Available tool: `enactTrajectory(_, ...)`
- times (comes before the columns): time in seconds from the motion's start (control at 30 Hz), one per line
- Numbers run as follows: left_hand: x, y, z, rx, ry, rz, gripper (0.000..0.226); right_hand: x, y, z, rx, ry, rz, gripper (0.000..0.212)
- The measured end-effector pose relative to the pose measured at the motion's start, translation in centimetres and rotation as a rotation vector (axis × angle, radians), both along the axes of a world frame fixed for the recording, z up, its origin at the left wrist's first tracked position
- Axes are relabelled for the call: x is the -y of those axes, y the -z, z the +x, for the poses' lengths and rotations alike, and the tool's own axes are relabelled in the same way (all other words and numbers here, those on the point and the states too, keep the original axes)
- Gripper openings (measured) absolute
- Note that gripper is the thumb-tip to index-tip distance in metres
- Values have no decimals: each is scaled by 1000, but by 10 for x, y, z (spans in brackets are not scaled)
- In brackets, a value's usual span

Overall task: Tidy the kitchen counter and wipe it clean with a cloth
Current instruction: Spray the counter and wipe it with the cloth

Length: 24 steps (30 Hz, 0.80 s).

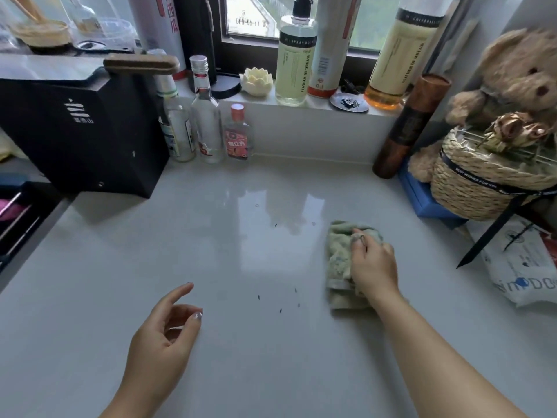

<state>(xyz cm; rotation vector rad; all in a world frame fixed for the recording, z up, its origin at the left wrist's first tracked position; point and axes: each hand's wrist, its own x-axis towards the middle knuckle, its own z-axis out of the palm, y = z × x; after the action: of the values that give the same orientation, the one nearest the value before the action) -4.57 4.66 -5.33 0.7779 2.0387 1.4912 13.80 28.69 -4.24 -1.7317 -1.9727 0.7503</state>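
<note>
On the counter [211, 251], right hand [372, 263] presses cloth [339, 257].

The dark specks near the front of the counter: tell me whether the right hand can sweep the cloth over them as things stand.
Probably yes. The right hand presses the green cloth flat on the counter, and the dark specks lie just to its left with only bare surface between.

The counter [211, 236] lay open before me. A black box [81, 131] and bottles [208, 128] blocked the left, a basket [482, 182] the right.
</note>
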Motion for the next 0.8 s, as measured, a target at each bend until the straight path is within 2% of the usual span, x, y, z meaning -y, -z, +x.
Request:
enactTrajectory(0.1,3,2,-11,-1,-18,2,47,-34,2,-12,225,83,-41,41)
enactTrajectory(0.2,6,4,-20,-12,-41,6,49,-19,14,-56,353,29,23,40)
enactTrajectory(0.33,3,5,-30,-25,-43,8,49,44,25,-114,302,-280,138,40)
enactTrajectory(0.4,0,3,-35,-48,-43,23,50,54,25,-124,179,-366,114,38)
enactTrajectory(0.47,1,0,-41,-63,-50,46,50,36,16,-122,4,-324,108,35)
enactTrajectory(0.53,5,-1,-47,-71,-60,55,50,-2,6,-118,-61,-205,133,35)
enactTrajectory(0.6,11,0,-54,-69,-76,53,53,-41,0,-121,46,-104,64,38)
enactTrajectory(0.67,18,2,-60,-53,-100,47,56,-58,4,-136,238,-64,-3,40)
enactTrajectory(0.73,23,5,-64,-39,-120,46,56,-48,14,-163,382,-112,45,42)
enactTrajectory(0.8,27,9,-68,-30,-125,46,53,-18,22,-189,390,-259,135,43)
